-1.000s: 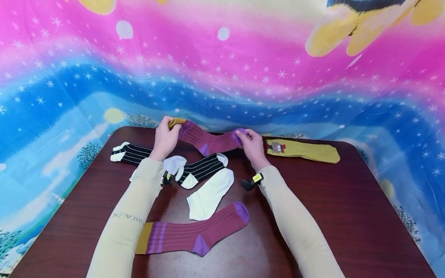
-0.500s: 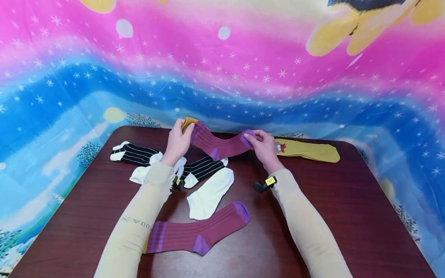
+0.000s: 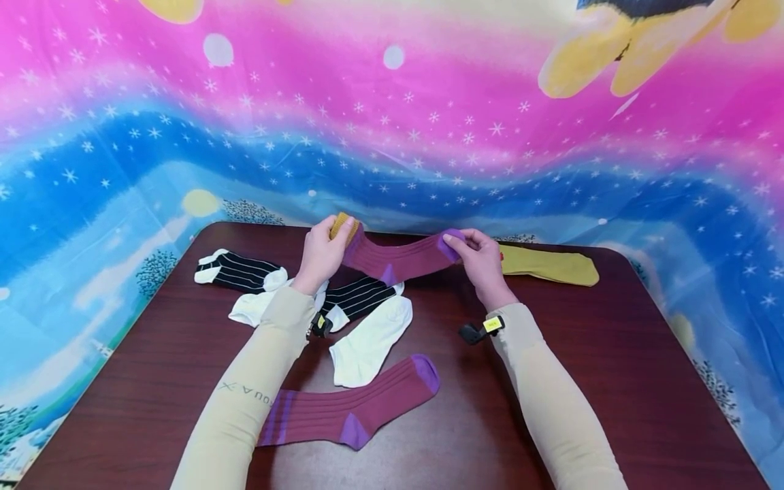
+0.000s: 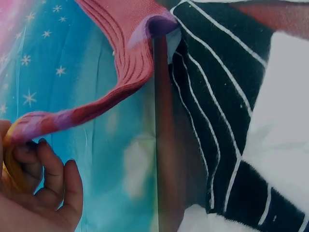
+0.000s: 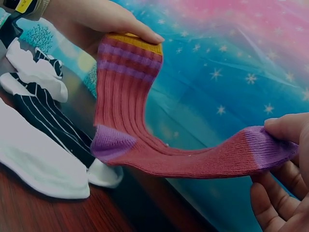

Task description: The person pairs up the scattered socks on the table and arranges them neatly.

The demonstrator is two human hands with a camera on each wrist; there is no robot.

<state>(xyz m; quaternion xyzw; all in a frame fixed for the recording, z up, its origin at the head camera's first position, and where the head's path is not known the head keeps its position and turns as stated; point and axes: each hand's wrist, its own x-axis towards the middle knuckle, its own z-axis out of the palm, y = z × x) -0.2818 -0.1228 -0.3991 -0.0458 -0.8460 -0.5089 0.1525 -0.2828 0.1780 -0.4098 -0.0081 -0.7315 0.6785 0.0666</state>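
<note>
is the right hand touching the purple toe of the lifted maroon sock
Touching. The right wrist view shows the right hand pinching the purple toe of the maroon sock, thumb on top, fingers underneath.

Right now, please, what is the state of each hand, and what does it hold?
Left hand: closed, gripping the raised maroon sock by its mustard cuff.
Right hand: closed, pinching the same sock by its purple toe.

Cream fabric left sleeve [image 3: 235, 425]: dark lettering [image 3: 246, 391], X legible, apparently A and U, the rest unclear.
Yellow rectangular sticker [image 3: 493, 325] on the black wrist camera [image 3: 471, 333] right of that sleeve: print illegible.
</note>
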